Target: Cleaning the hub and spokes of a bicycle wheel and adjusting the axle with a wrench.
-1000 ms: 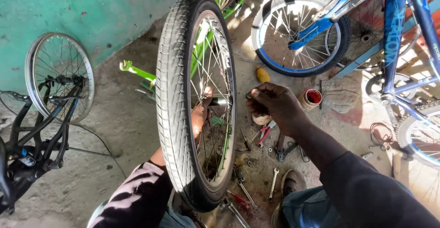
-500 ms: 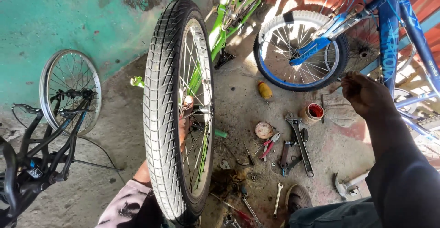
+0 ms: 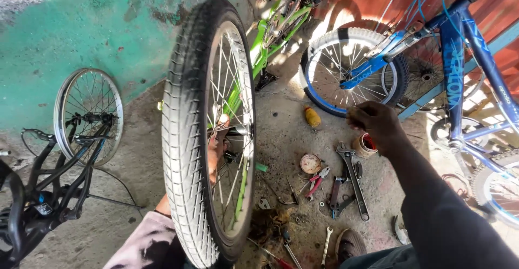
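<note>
Gripping the hub, the left hand [image 3: 216, 147] steadies the upright black-tyred wheel [image 3: 208, 134] close in. Tools [image 3: 346, 188] lie scattered on the concrete beside a round flat tin [image 3: 311, 163]. The right hand [image 3: 376, 122], loosely curled and empty, hovers above a small red-topped pot [image 3: 365, 143], lower than half a second ago. Beyond lies a yellow bottle [image 3: 312, 116], then a blue bicycle [image 3: 448, 69].

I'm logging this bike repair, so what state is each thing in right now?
Black-tyred wheel: upright, off any frame.
Left hand: at the wheel's hub, behind the spokes.
Right hand: raised above the tools, holding nothing visible.
Adjustable wrench: lying on the ground.
Red-handled pliers: lying on the ground.
Blue bicycle: standing upright.
</note>
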